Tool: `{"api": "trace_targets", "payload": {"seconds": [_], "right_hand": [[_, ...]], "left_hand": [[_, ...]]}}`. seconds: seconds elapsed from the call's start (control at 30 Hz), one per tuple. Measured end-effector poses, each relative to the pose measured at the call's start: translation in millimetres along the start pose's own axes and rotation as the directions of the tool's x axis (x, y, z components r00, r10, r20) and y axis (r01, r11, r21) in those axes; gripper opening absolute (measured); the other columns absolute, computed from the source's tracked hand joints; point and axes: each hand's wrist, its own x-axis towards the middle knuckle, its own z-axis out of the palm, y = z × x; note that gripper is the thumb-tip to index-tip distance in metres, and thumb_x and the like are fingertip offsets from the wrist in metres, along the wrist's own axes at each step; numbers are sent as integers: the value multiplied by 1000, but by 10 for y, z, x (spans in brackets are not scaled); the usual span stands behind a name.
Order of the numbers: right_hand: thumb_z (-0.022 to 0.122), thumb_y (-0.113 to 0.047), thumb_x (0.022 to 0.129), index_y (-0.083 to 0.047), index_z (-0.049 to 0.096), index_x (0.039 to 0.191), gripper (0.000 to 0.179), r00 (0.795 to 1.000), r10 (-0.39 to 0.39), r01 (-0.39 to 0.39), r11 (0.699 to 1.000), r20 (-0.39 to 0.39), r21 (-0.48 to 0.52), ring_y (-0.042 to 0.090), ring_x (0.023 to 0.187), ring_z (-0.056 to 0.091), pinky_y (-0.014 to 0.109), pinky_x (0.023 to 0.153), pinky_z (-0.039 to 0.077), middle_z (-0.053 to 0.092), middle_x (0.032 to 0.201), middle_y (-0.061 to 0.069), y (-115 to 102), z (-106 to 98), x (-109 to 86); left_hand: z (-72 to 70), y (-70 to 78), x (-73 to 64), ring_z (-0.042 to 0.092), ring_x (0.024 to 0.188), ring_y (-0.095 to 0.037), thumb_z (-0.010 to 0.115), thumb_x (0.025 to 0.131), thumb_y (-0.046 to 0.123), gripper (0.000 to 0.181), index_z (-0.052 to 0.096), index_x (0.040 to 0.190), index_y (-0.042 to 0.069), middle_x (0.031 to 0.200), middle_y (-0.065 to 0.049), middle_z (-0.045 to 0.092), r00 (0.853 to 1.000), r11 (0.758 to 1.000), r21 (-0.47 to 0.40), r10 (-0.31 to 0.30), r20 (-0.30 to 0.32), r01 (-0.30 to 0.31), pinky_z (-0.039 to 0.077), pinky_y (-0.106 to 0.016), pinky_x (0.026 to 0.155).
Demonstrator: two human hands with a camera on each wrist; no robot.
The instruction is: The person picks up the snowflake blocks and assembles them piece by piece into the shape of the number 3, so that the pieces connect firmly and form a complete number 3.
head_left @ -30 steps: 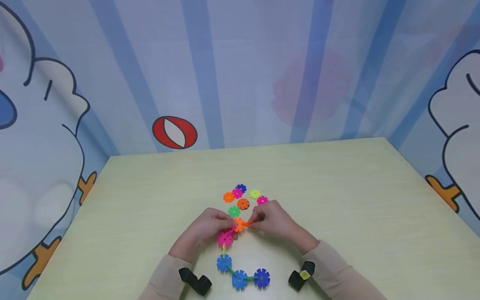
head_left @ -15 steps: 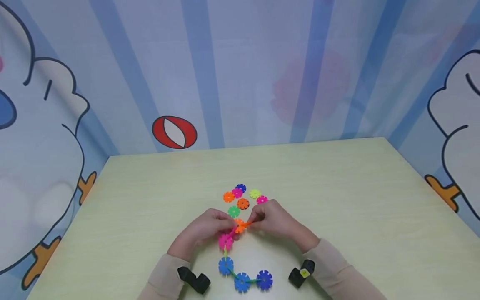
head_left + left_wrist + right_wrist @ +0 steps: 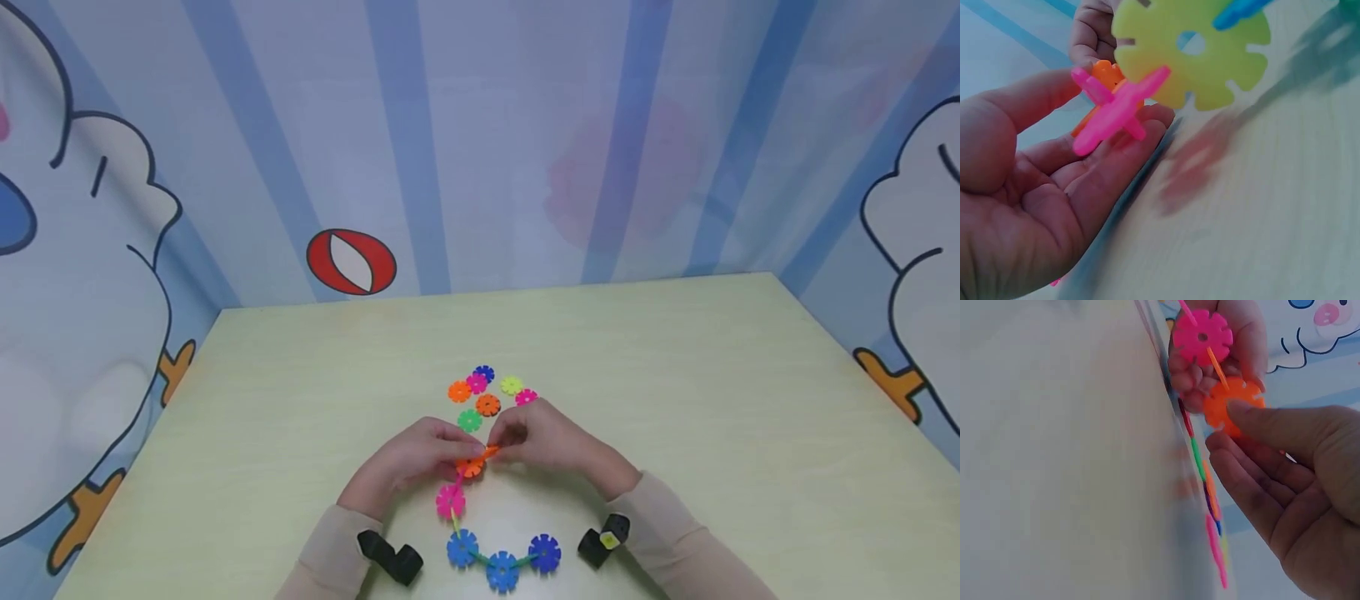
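Note:
A chain of slotted snowflake discs hangs from both hands in the head view. My left hand (image 3: 420,454) pinches an orange disc (image 3: 471,468) near the chain's upper end. With thumb and fingers, my right hand (image 3: 547,442) pinches another orange disc (image 3: 1244,400), seen face-on in the right wrist view. The two orange discs meet between the fingertips. Below them follow a pink disc (image 3: 451,502), a yellow-green disc (image 3: 1222,69) and several blue discs (image 3: 502,572), linked by edge-on green ones. In the left wrist view an edge-on pink disc (image 3: 1116,112) crosses before the left fingers.
Several loose discs lie on the table (image 3: 675,358) just beyond the hands, among them a green disc (image 3: 469,421), an orange disc (image 3: 460,391) and a yellow disc (image 3: 512,385). A printed cartoon backdrop (image 3: 517,167) encloses the table's back and sides.
The hands have drawn closer together at the orange discs, and the left-held one has tilted. The chain's blue end has shifted right and slightly toward the near edge.

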Motion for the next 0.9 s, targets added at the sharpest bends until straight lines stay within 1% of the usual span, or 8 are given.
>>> {"api": "trace_targets", "payload": {"seconds": [0.07,0.13,0.23,0.3,0.4,0.47,0.63,0.9], "right_hand": [[75,-8,83,-8,72,93,11,999,26,-27,999,-19,-25,11,76,61,25,70,54,69,87,-2,30,-82,8],[75,-9,83,-7,71,98,16,995,75,-78,996,-67,-51,12,79,61,26,72,54,69,90,-1,70,-181,18],[76,-9,82,-4,70,103,22,977,150,-163,984,-149,-78,14,83,60,28,75,53,67,92,2,141,-325,38],[76,-10,81,-4,70,106,26,966,192,-209,974,-171,-84,16,84,58,28,75,52,65,92,4,185,-388,58],[77,-10,80,-3,69,108,30,964,217,-232,969,-156,-87,18,83,55,29,74,50,63,92,6,234,-429,94],[77,-10,79,-4,69,108,30,966,223,-236,968,-132,-86,18,83,53,28,73,48,62,92,5,250,-432,114],[79,-11,79,-7,71,107,30,973,217,-226,967,-79,-121,18,86,53,29,75,48,63,97,3,245,-428,168],[81,-15,77,-13,73,107,31,962,273,-274,948,-31,-161,17,92,54,34,85,48,63,103,0,296,-392,276]], "left_hand": [[-4,-7,4,67,80,-15,69,90,24,29,72,110,3,91,-6,72,1000,1000,-8,-7,-5,7,55,-26,72],[-8,-14,8,67,80,-15,69,89,25,29,73,109,4,90,-5,72,1000,1000,-8,-11,-12,10,56,-26,72],[-11,-20,10,66,79,-15,70,89,25,29,73,109,3,90,-5,72,1000,1000,-16,-7,-10,6,56,-26,72],[-16,-18,6,66,79,-15,69,89,25,29,73,109,3,89,-5,72,1000,1000,-23,-2,-6,2,56,-26,72],[-19,-17,-1,66,79,-15,69,90,24,29,72,109,3,89,-4,72,1000,999,-32,0,1,0,56,-26,72],[-19,-9,-2,66,79,-15,69,90,24,29,72,109,3,88,-4,72,1000,999,-38,1,4,0,55,-26,72],[-21,3,-3,66,78,-15,69,89,22,29,72,109,1,89,-5,72,1000,998,-56,1,6,-1,56,-25,71],[-20,-15,-11,67,78,-15,69,89,22,29,72,109,1,88,-5,72,1000,996,-84,-15,8,15,56,-25,72]]}}
